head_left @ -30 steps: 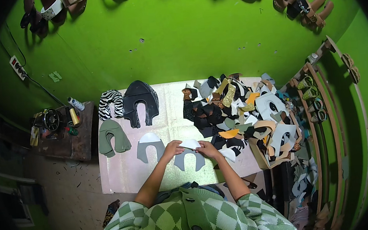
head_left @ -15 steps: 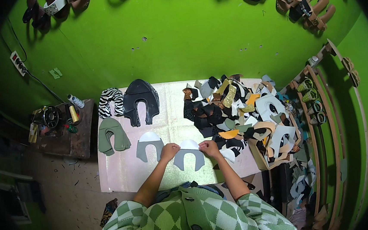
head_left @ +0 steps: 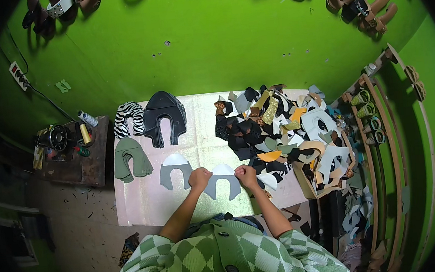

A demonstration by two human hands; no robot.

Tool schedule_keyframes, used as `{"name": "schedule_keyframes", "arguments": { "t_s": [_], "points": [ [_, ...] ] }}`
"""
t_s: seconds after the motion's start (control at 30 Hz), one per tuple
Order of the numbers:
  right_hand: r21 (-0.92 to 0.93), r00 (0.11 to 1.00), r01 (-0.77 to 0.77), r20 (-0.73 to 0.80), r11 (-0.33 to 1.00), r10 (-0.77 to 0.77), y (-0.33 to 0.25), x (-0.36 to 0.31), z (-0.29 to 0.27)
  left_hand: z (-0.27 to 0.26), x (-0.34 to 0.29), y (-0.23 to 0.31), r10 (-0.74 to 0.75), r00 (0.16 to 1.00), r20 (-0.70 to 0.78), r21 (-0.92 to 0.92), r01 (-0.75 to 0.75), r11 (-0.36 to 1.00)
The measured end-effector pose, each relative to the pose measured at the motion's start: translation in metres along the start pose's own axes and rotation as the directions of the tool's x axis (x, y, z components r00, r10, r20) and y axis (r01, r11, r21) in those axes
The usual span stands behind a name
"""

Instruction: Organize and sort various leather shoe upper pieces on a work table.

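Note:
In front of me on the table lies a grey U-shaped shoe upper piece [head_left: 235, 187], its two legs toward me. A white half-round piece [head_left: 224, 170] rests along its far edge. My left hand [head_left: 200, 179] pinches the left corner where white and grey meet. At the right corner, the fingertips of my right hand [head_left: 246, 176] are closed the same way. A similar grey upper piece [head_left: 166, 179] with a white cap [head_left: 175, 160] lies just left of my left hand. Another white half-round piece [head_left: 268, 181] sits beside my right hand.
Stacks of zebra-print [head_left: 129, 117], black [head_left: 164, 112] and green [head_left: 130, 158] upper pieces stand on the table's left. A heap of scraps [head_left: 257, 127] and an overfull box [head_left: 311, 186] cover its right side. Wooden racks [head_left: 374, 149] stand right; a small sewing table [head_left: 76, 165] stands left.
The view has shifted slightly. Both hands stay at the corners of the grey and white pieces, with little visible movement.

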State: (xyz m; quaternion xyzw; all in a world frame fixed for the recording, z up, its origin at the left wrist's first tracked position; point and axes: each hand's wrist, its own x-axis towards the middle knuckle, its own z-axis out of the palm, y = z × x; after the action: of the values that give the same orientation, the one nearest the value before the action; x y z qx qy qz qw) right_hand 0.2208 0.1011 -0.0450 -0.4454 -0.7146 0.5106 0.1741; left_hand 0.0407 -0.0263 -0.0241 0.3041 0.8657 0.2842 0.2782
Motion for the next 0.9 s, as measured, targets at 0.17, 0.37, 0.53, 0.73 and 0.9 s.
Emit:
{"name": "schedule_keyframes", "arguments": {
  "t_s": [0.17, 0.37, 0.53, 0.73, 0.9],
  "points": [
    [0.001, 1.0, -0.005, -0.019, 1.0, 0.005, -0.003, -0.005, 0.003, 0.0, 0.001, -0.004, -0.001, 1.0, -0.008, 0.018, 0.001, 1.0],
    [-0.015, 0.999, -0.008, -0.037, 1.0, 0.007, -0.006, -0.006, 0.003, 0.002, 0.002, -0.003, -0.02, 1.0, -0.009, 0.021, 0.02, 1.0],
    [-0.021, 0.999, 0.006, -0.051, 1.0, -0.007, -0.013, -0.008, 0.005, 0.0, 0.001, 0.002, -0.032, 0.999, -0.007, 0.035, 0.033, 0.999],
    [-0.271, 0.967, 0.157, -0.155, 0.95, -0.204, -0.015, -0.013, 0.017, 0.005, -0.004, 0.005, 0.052, 0.994, -0.1, 0.076, -0.045, 0.996],
    [-0.532, 0.897, 0.376, 0.004, 0.759, -0.441, -0.019, -0.036, 0.024, 0.018, -0.018, 0.001, 0.467, 0.858, -0.215, 0.35, -0.379, 0.857]
  ]
}}
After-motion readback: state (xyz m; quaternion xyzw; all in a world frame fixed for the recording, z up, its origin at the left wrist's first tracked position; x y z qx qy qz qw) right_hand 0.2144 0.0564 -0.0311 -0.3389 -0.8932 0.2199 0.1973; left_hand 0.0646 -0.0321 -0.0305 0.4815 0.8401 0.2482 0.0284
